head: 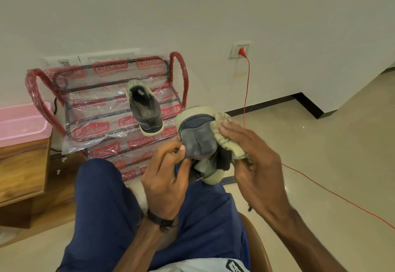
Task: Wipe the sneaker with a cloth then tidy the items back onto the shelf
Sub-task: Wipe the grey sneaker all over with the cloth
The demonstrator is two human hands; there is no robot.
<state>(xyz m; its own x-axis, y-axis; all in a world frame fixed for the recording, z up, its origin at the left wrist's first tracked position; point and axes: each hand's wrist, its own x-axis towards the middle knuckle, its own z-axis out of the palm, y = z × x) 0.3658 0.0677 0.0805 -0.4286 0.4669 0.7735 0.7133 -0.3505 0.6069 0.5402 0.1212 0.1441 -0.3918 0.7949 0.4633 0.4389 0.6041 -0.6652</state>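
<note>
A dark grey sneaker [197, 138] with a pale sole is held up over my lap, toe pointing away and upward. My left hand [168, 171] grips it from the left side near the tongue. My right hand [254, 156] presses a yellowish knitted cloth [226, 138] against the sneaker's right side. The matching second sneaker [145, 109] rests on the shoe shelf [111, 109], a red-framed metal rack still wrapped in printed plastic, standing against the wall ahead.
A pink plastic basket [23, 122] sits on a wooden unit [21, 169] at left. A red cable [246, 88] runs from a wall socket [239, 49] down across the tiled floor to the right. I sit on a chair [256, 244], blue trousers below.
</note>
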